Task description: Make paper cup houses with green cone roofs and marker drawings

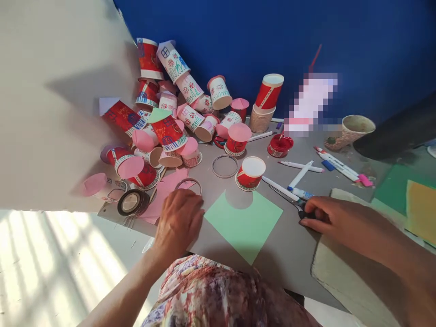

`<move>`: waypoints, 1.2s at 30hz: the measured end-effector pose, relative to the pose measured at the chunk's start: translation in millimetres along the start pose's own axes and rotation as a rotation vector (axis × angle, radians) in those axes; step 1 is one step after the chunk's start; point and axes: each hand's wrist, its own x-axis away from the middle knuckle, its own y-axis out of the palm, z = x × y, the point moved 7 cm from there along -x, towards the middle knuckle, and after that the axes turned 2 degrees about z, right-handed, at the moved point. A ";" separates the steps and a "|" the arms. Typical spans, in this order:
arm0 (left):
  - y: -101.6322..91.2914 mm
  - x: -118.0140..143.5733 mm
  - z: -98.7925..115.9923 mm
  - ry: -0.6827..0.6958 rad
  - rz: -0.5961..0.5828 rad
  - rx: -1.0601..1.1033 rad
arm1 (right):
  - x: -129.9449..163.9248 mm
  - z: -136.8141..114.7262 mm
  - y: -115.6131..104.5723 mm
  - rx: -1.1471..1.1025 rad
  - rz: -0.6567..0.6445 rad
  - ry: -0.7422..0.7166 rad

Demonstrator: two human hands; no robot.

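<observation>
My left hand [180, 218] is curled over a thin grey ring [189, 180], its fingertips partly hidden. A similar grey ring [225, 166] lies flat on the table. My right hand [322, 214] grips the black handles of scissors [293, 200], whose blades point away to the left. Between my hands lies a light green paper sheet [250, 225], turned cornerwise, with a rounded bite out of its far corner. Just beyond it a red paper cup [250, 173] stands upside down, its white base upward. Under and beside my left hand is pink paper [170, 186].
Many decorated paper cups [169, 131] with paper tops are heaped at the back left. A black tape roll [132, 202] sits near the left edge. Markers [301, 175], a red paint pot [280, 146] and stacked cups [262, 119] stand behind; beige cloth [340, 254] lies right.
</observation>
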 end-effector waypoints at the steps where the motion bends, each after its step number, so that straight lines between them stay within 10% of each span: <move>1: -0.4 0.2 -7.1 -0.030 -0.008 -0.052 | -1.0 2.4 0.3 -0.019 -0.009 0.004; 8: -1.5 2.8 -18.0 0.005 0.042 -0.079 | -0.3 2.7 -4.0 -0.069 0.024 0.035; 19: 26.8 6.9 70.9 0.406 -0.343 0.351 | 3.0 6.6 -2.6 -0.041 0.097 -0.011; 36: 42.9 16.2 64.4 0.359 -0.264 0.374 | 3.8 -0.5 -11.9 0.083 -0.002 0.096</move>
